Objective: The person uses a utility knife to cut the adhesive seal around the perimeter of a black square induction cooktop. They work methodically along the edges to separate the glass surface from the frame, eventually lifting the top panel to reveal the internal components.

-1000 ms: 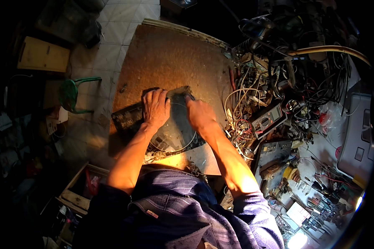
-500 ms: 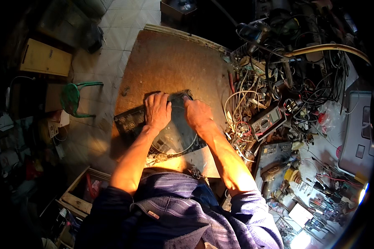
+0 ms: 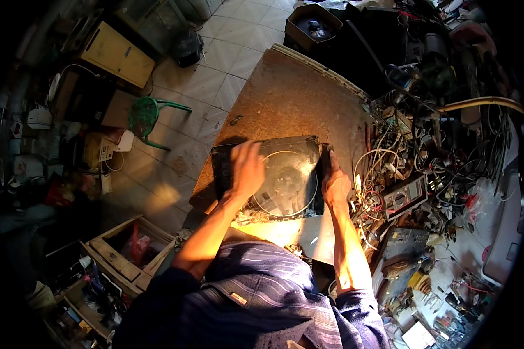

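A flat black induction cooktop (image 3: pixel 288 174) with a pale ring on its glass lies on the brown table. Over its left part is my left hand (image 3: pixel 247 171), its fingers smeared by motion. My right hand (image 3: pixel 336 185) is at the cooktop's right side, fingers closed around a narrow dark piece (image 3: pixel 326 154) that I cannot make out, its index finger lying along it. Inner parts (image 3: pixel 250 216) show along the cooktop's near edge. In front of me lies a pale sheet (image 3: pixel 317 238).
To the right are heaped cables (image 3: pixel 384 148) and a multimeter (image 3: pixel 406 196). A green stool (image 3: pixel 144 116) stands on the tiled floor at left. Nearer is a wooden drawer (image 3: pixel 113 250) with a red bag. A cardboard box (image 3: pixel 300 26) sits beyond the brown tabletop (image 3: pixel 291 99).
My right hand has moved from the cooktop's far right corner to its right side. The left hand has shifted and blurred. The whole view has turned, moving the scene rightward.
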Available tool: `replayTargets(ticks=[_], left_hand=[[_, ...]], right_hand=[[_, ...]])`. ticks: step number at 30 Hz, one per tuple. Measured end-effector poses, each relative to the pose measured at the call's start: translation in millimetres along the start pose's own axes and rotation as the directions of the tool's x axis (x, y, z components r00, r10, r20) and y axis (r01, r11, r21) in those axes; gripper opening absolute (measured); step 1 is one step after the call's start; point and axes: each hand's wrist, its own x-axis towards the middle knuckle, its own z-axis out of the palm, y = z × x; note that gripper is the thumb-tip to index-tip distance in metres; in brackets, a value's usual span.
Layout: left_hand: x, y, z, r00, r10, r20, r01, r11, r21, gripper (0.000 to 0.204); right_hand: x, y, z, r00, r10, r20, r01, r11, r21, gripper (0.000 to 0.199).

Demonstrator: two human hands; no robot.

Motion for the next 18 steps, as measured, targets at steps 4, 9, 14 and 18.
replayTargets(ticks=[4, 9, 14, 18], left_hand=[[-48.6, -56.3, -47.0, 0.868, -0.496, -0.001, 0.496, 0.868, 0.004, 0.042], [-42.1, -69.1, -54.2, 0.888, -0.459, 0.002, 0.457, 0.885, 0.083, 0.045], [-19.3, -84.0, -55.0, 0.83, -0.54, 0.137, 0.539, 0.841, 0.054, 0.046], [13.0, -73.8, -48.0, 0.838, -0.498, 0.224, 0.492, 0.866, 0.088, 0.046]], right_hand=[[-17.3, -3.0, 17.9, 0.996, 0.087, -0.023, -0.087, 0.996, 0.001, 0.068], [-29.7, -14.8, 23.9, 0.99, 0.126, -0.064, -0.124, 0.992, 0.026, 0.063], [-54.4, -3.4, 37.0, 0.983, 0.145, -0.114, -0.14, 0.989, 0.055, 0.056], [-102.4, 0.7, 47.9, 0.958, 0.23, -0.17, -0.203, 0.966, 0.162, 0.056]])
